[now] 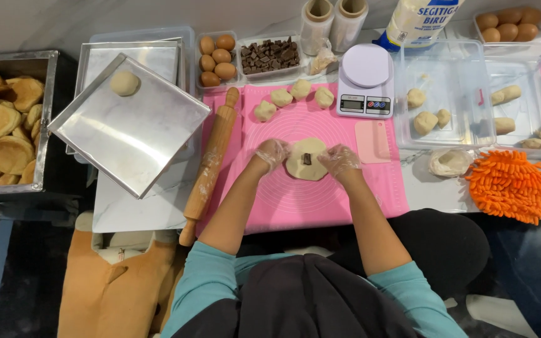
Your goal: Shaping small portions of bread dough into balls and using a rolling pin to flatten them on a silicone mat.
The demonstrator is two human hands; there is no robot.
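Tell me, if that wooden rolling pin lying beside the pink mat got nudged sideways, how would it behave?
The wooden rolling pin is a round cylinder lying flat, so it would probably roll rather than slide. It looks solid, so likely stiff and fairly heavy. Its dusty coating, perhaps flour, may make it a bit slippery, and the tilted metal tray next to it might stop it.
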